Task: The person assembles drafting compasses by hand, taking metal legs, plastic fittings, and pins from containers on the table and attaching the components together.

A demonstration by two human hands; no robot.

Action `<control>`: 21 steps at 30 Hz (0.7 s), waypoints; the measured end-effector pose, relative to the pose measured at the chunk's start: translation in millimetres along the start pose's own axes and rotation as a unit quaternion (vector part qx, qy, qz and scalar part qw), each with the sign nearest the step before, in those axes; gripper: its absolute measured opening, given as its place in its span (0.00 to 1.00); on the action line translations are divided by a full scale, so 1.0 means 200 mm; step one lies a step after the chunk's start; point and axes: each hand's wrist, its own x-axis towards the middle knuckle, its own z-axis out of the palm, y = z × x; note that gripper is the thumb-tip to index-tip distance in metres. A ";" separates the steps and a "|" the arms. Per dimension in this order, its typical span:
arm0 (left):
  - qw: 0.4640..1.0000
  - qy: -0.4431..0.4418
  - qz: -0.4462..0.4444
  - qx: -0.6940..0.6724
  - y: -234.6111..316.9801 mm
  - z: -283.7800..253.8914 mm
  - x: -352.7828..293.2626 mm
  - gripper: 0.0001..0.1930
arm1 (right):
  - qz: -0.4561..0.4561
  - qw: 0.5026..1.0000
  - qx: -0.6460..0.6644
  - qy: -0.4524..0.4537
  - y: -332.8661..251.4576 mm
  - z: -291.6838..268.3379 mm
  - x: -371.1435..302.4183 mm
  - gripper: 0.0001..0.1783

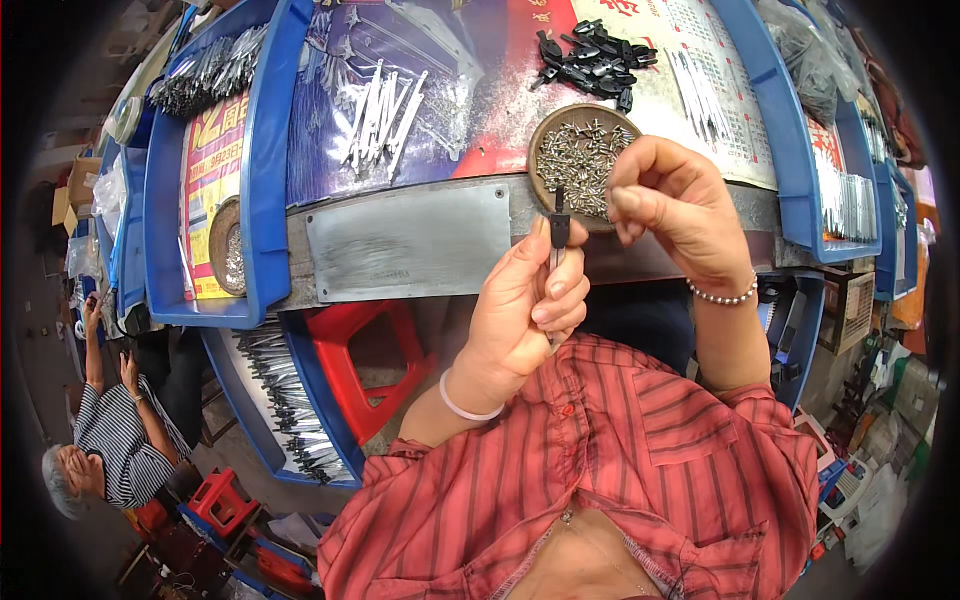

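My left hand (522, 312) is closed round a thin metal strip with a black plastic fitting (560, 230) at its upper end, held upright over the bench's front edge. To its right, my right hand (690, 200) has its thumb and forefinger pinched together; anything between them is too small to make out. Just beyond my fingers sits a round dish (535, 160) of small metal pins or rivets (577, 160). A heap of black plastic fittings (600, 62) lies behind the dish. Loose metal strips (382, 120) lie farther left, and more strips (700, 95) at the right.
Blue trays (268, 200) with metal parts flank the bench left and right (800, 150). A metal plate (410, 245) covers part of the front edge. Below left are a red stool (350, 350) and a tray of finished-looking strips (285, 400). Another person (130, 440) is at far left.
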 end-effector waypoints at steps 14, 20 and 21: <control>0.998 0.031 0.005 0.045 -0.02 0.01 -0.01 0.18 | 0.050 0.996 -0.027 -0.068 0.01 0.08 -0.04 0.09; 0.997 0.048 0.023 0.060 -0.03 0.02 0.00 0.16 | 0.045 0.996 -0.047 -0.056 0.00 0.10 -0.04 0.11; 0.997 0.048 0.024 0.060 -0.03 0.02 0.00 0.16 | 0.045 0.996 -0.047 -0.056 0.00 0.11 -0.03 0.11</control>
